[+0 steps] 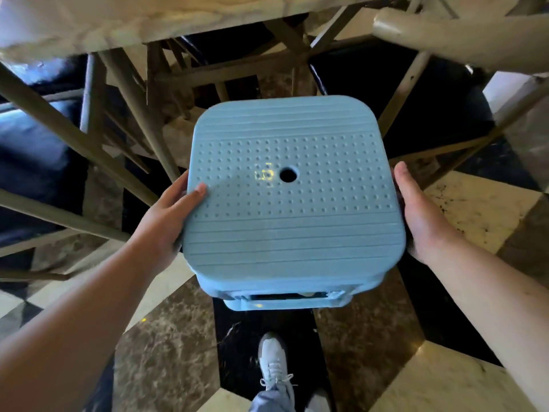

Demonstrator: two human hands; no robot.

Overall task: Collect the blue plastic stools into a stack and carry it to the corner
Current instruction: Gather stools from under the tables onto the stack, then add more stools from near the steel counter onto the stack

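Observation:
A light blue plastic stool (292, 209) fills the middle of the view, seen from above: square seat with rounded corners, raised dots, grooves and a round hole in the centre. Below its near edge the rims of more blue stools (285, 303) show, nested under it. My left hand (169, 215) grips the seat's left edge, thumb on top. Pressed flat against the right edge is my right hand (421, 215). The stools' legs are hidden under the seat.
Straight ahead stands a table with a pale marble-like top (148, 19) and tan metal legs and braces (133, 93). A tan chair rail (460, 34) crosses the upper right. The floor is dark and cream marble tile (475, 203). My grey shoe (273, 361) is below the stack.

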